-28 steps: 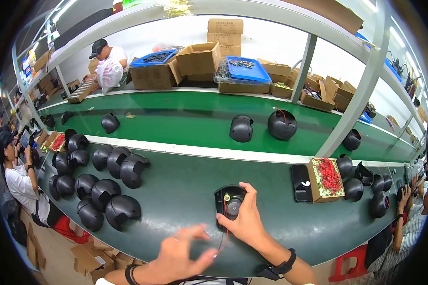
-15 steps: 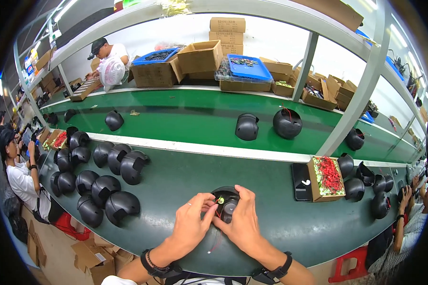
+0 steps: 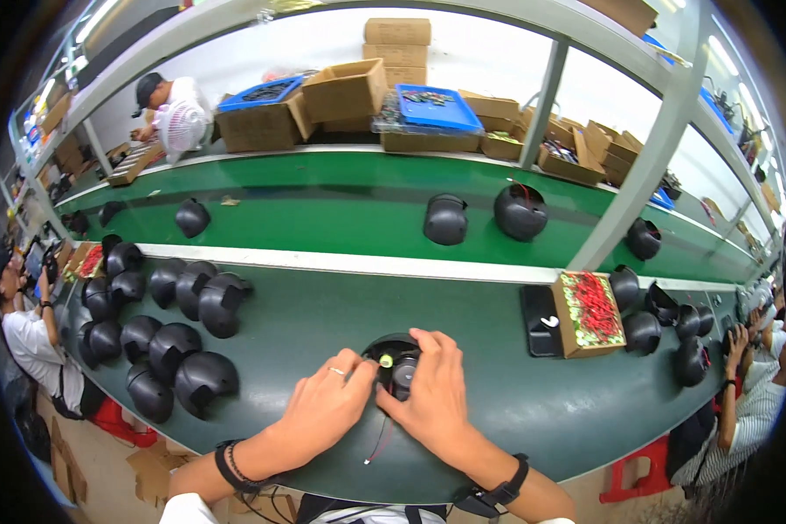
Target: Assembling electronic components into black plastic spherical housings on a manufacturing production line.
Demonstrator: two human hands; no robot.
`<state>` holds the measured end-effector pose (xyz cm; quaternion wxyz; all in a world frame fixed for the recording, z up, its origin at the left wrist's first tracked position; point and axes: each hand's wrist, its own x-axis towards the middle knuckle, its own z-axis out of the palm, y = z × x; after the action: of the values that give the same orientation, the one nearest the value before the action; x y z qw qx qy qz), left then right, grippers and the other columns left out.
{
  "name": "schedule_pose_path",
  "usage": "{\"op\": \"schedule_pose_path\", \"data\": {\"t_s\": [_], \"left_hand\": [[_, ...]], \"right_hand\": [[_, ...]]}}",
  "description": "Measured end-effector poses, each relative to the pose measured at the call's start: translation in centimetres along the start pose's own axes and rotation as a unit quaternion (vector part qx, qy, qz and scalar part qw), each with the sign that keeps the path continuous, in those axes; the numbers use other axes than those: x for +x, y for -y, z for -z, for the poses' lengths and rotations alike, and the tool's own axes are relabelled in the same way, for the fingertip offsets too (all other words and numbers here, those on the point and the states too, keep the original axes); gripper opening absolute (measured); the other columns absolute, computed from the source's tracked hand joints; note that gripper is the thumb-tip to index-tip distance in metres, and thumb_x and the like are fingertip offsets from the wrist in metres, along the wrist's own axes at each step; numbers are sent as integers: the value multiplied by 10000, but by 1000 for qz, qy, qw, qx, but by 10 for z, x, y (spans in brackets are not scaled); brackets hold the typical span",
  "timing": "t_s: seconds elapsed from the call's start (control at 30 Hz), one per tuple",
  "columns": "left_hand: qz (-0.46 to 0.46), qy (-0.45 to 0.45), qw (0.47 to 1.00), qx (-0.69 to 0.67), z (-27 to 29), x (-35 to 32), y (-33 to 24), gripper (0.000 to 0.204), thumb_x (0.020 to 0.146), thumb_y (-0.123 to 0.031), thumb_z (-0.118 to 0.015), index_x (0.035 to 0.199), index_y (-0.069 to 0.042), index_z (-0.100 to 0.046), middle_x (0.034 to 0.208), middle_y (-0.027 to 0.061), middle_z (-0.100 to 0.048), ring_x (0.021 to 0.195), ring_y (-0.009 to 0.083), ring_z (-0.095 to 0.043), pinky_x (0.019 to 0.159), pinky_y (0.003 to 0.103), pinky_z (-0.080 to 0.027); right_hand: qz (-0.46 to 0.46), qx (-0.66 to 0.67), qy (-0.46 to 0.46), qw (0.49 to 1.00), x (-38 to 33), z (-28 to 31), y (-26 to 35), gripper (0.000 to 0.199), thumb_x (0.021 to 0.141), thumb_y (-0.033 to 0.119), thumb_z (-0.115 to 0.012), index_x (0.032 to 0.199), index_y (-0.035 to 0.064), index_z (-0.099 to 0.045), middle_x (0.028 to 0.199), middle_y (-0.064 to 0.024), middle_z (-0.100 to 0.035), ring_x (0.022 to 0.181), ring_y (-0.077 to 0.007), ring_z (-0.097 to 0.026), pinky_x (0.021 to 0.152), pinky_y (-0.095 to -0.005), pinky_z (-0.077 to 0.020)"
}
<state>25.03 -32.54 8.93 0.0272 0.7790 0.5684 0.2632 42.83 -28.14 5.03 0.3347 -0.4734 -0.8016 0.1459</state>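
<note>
On the surface, head view:
Surface: a dark green curved bench (image 3: 323,323), with a brighter green belt (image 3: 323,218) beyond a white strip.
Shell: a black round shell (image 3: 399,360) lies open side up at the near middle of the surface, between the two hands; a small yellow-green part (image 3: 385,360) and a round dark part sit inside it.
Left hand: the left hand (image 3: 327,410) comes in from the lower edge, a ring on one finger, a dark band on the wrist; its fingertips pinch at the shell's left rim beside the yellow-green part. Grip: closed in a pinch on the shell's inner parts, though what exactly it nips is too small to tell.
Right hand: the right hand (image 3: 432,397) lies over the shell's right side, fingers curled on its rim, a black watch on the wrist. Grip: grasping the shell.
Wire: a thin red wire (image 3: 381,444) runs from under the hands toward the near edge.
Left of the hands: a cluster of black shells (image 3: 162,336) lies well apart from the held one.
Right of the hands: a black tray (image 3: 540,319) just beside a box of red parts (image 3: 590,310), then more black shells (image 3: 664,323).
Belt: two black shells (image 3: 485,214) rest near a white post.
Shelf: cardboard boxes (image 3: 345,87) and blue trays (image 3: 437,106) line it.
People: one person in a cap (image 3: 170,105) stands far left at the shelf; others sit at the left and right ends.
</note>
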Motion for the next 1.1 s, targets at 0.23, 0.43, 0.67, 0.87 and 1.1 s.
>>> {"op": "schedule_pose_path", "data": {"t_s": [0.23,0.43,0.67,0.87,1.1], "left_hand": [[-29,-70,993,-93,-19,0,9,185,927,-48,-757,1106,-41,-713,975,102,-671,807,311,-716,673,409,-605],[-52,-105,986,-120,-45,7,23,180,894,3,-781,1067,-20,-736,970,115,-703,755,291,-726,639,382,-599],[-74,-119,987,-76,-53,7,36,215,851,11,-785,1060,-20,-739,971,76,-693,792,251,-730,641,360,-607],[-89,-97,986,-104,-50,5,44,252,801,33,-803,1042,-16,-750,939,88,-705,874,300,-725,720,407,-602],[44,16,827,-561,-63,24,60,676,970,-91,-749,1553,-3,-419,1517,149,-493,1492,260,-416,1225,427,-369]], "right_hand": [[-5,57,-31,998,-2,-13,0,1000,799,179,-862,1596,-15,-290,1503,-329,-376,1318,-529,-484,1086,-587,-440],[-27,83,-10,996,3,-6,-6,898,850,143,-793,1591,-7,-309,1555,-363,-333,1350,-548,-481,1096,-582,-435],[-31,118,-25,992,9,-11,-8,860,838,172,-810,1556,-14,-373,1496,-306,-431,1324,-481,-516,1052,-528,-461],[-12,61,-63,996,13,-16,-14,781,870,272,-807,1508,-2,-451,1415,-254,-533,1243,-421,-587,995,-496,-482],[-35,96,-53,993,16,-17,-17,763,862,297,-818,1495,47,-476,1408,-215,-568,1217,-376,-628,1001,-500,-480]]}}
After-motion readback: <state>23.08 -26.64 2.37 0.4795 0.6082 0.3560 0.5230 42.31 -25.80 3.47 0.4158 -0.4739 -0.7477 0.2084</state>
